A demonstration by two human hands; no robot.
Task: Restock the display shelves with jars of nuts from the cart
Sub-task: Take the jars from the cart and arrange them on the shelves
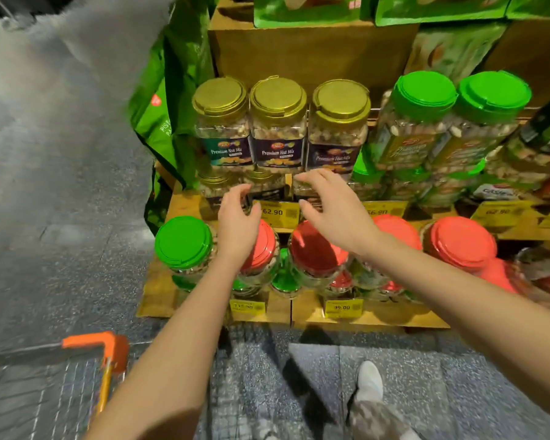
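Note:
Three gold-lidded Premium Nut Mix jars (pixel 278 128) stand in a row on the middle tier of the wooden display shelf (pixel 188 203), stacked on more gold-lidded jars below them. My left hand (pixel 237 217) and my right hand (pixel 327 208) hover empty in front of that lower row, fingers loosely spread, above the red-lidded jars (pixel 315 246) on the bottom tier. Neither hand touches a jar. A green-lidded jar (pixel 183 242) stands at the bottom tier's left end. The cart (pixel 105 357), with an orange handle, sits at my lower left.
Green-lidded jars (pixel 458 100) fill the middle tier to the right. Green bags (pixel 172 100) hang off the display's left side and lie on its top. Yellow price tags (pixel 278 212) line the shelf edges. My white shoe (pixel 369 379) is on the speckled floor.

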